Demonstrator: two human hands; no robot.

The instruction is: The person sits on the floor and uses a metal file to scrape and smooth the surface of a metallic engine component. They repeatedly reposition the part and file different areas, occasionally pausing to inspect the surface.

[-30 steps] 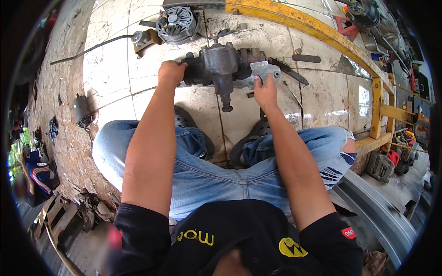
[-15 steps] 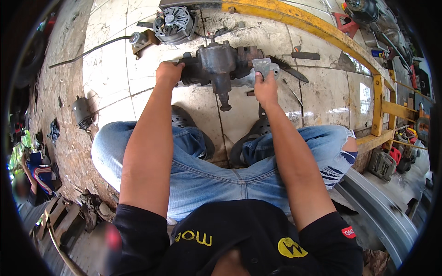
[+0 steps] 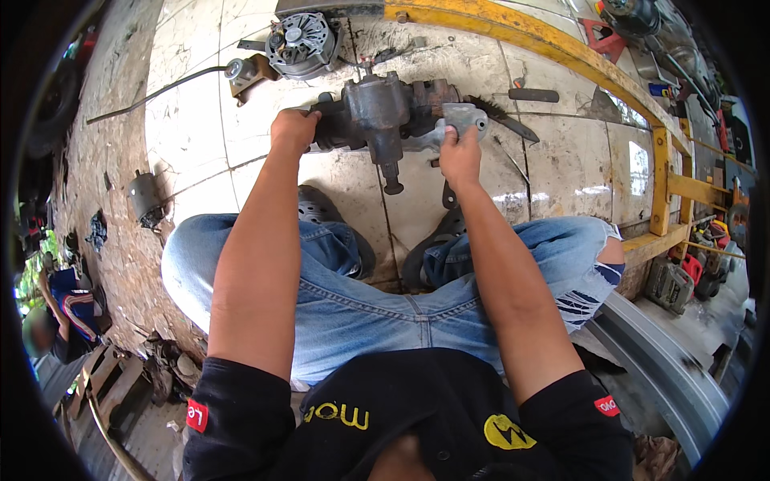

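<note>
The steering gearbox (image 3: pixel 377 112) lies crosswise on the tiled floor (image 3: pixel 561 168) — its shaft points toward the person. The left hand (image 3: pixel 293 128) grips one end, the right hand (image 3: pixel 459 152) the other.

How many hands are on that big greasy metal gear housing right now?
2. The left hand grips the left end of the gear housing; the right hand holds its pale flange at the right end. No other hand shows on it.
</note>
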